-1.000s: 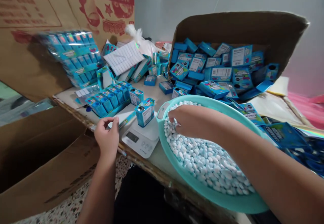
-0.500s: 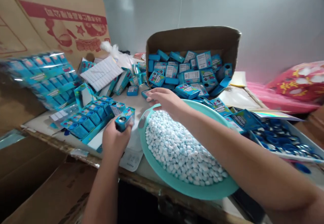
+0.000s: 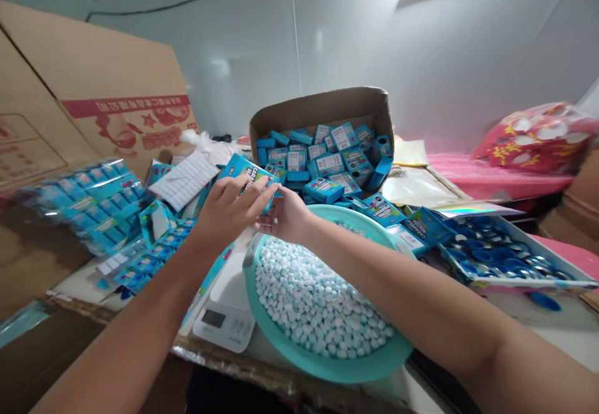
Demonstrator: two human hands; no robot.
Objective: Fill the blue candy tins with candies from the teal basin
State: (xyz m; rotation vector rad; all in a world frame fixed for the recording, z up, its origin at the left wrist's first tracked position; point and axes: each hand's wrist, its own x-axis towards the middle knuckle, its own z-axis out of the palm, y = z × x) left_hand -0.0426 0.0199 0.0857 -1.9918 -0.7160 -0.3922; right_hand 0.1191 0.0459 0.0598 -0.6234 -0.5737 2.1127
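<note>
My left hand (image 3: 228, 209) grips a small blue candy box (image 3: 248, 175), raised above the far rim of the teal basin (image 3: 327, 367). My right hand (image 3: 285, 215) meets it from the right, fingers closed against the box's lower end. The basin is full of small white-and-blue candies (image 3: 318, 301). A white digital scale (image 3: 224, 314) lies bare just left of the basin, under my left forearm. Behind my hands, an open cardboard carton (image 3: 322, 109) lies on its side, spilling several more blue boxes (image 3: 327, 164).
A tray of filled blue boxes (image 3: 154, 255) and a shrink-wrapped pack (image 3: 88, 198) sit at the left, before a large printed cardboard sheet (image 3: 107, 89). A tray of blue lids (image 3: 500, 258) lies at the right. Pink and red bags (image 3: 533, 136) are behind.
My left hand lifted the blue box off the scale and raised it over the basin. My right hand left the candies and joined it at the box. The camera tilted upward.
</note>
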